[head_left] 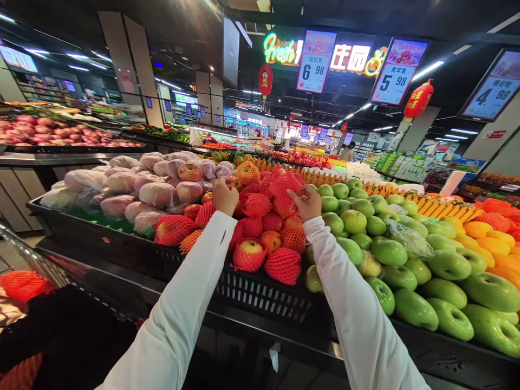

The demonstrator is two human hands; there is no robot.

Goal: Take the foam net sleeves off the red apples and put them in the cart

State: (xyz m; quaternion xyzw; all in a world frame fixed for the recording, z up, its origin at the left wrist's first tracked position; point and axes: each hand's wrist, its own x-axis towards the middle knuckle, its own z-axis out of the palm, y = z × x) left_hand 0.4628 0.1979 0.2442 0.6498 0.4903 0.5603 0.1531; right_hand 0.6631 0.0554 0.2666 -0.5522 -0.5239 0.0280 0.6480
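Note:
My right hand [307, 202] pinches a flattened red foam fruit net [283, 186] between thumb and fingers, above the netted apples. My left hand [226, 196] is closed, its back toward me, over the apples to the left. The fingertips are turned away, so what they grip is hidden. Between and below my hands lie red apples [249, 254], many in red or orange foam nets, in a black slatted crate [264, 295].
Plastic-wrapped apples [158, 193] fill the left side of the display. Green apples [400, 276] are heaped at the right, with a crumpled clear bag [410, 237] on them. A cart [40, 254] stands at lower left. Price signs [316, 62] hang overhead.

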